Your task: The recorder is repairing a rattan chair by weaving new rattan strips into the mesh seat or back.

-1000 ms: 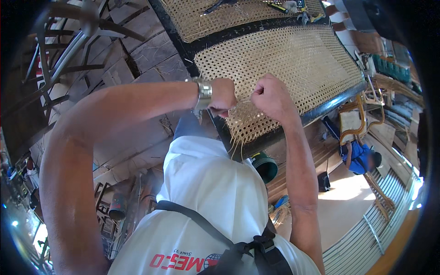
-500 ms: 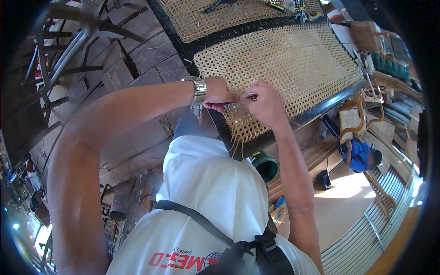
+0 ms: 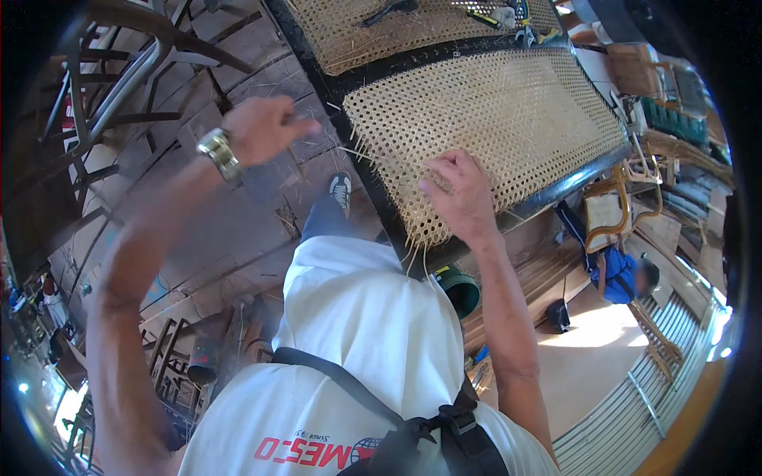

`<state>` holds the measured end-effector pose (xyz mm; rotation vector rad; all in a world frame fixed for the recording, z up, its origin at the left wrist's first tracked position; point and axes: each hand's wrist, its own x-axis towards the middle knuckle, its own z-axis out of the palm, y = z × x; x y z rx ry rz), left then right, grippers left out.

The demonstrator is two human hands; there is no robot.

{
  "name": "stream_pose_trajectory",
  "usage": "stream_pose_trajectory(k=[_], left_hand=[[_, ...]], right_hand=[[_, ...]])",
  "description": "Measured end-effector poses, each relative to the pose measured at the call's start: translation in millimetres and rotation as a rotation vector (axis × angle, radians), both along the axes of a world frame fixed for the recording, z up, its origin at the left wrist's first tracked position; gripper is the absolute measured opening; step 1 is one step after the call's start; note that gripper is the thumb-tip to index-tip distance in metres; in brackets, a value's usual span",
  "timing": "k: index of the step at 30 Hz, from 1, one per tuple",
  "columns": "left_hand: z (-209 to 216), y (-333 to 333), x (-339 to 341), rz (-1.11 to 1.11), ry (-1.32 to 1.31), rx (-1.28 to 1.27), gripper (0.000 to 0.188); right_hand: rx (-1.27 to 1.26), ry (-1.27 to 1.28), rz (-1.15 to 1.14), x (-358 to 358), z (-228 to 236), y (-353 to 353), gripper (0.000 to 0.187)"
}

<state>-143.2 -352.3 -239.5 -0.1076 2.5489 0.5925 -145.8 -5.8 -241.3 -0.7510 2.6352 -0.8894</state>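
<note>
A woven cane panel (image 3: pixel 484 119) is set in a dark wooden frame (image 3: pixel 371 181) in front of me. Loose cane strands (image 3: pixel 414 255) stick out at its near corner and along the left edge. Over the near part of the weave is my right hand (image 3: pixel 462 197), its fingers bent and thumb apart, with nothing visible between them. My left hand (image 3: pixel 260 129), wearing a metal watch, is in the air left of the frame. Motion blurs it somewhat, but thumb and fingers look apart and I see nothing in them.
Pliers (image 3: pixel 525 33) and a dark tool (image 3: pixel 389 11) lie on the far cane section. Dark wooden chair parts (image 3: pixel 159 47) stand at the left. A green bucket (image 3: pixel 456 289) is below the near corner. A person in blue (image 3: pixel 615 274) is at the right, near a cane chair (image 3: pixel 607 214).
My hands were close together at the panel's left edge. The left has swung away up and left, off the frame. The right has stayed over the cane and its fingers have loosened.
</note>
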Motion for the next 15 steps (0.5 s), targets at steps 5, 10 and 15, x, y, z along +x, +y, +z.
stream_pose_trajectory(k=[5,10,15], left_hand=[[-44.0,76.9,24.2,-0.163,0.367,0.399,0.038],[-65.6,116.7,28.0,-0.185,0.291,0.349,0.028],[-52.3,127.1,29.5,-0.046,0.195,0.198,0.023]], right_hand=[[0.235,-0.007,0.008,-4.5,-12.3,-15.1,0.014],[0.46,0.306,-0.166,-53.8,-21.6,-9.0,0.021],[0.064,-0.194,-0.062,-45.3,-10.7,-10.7,0.024]])
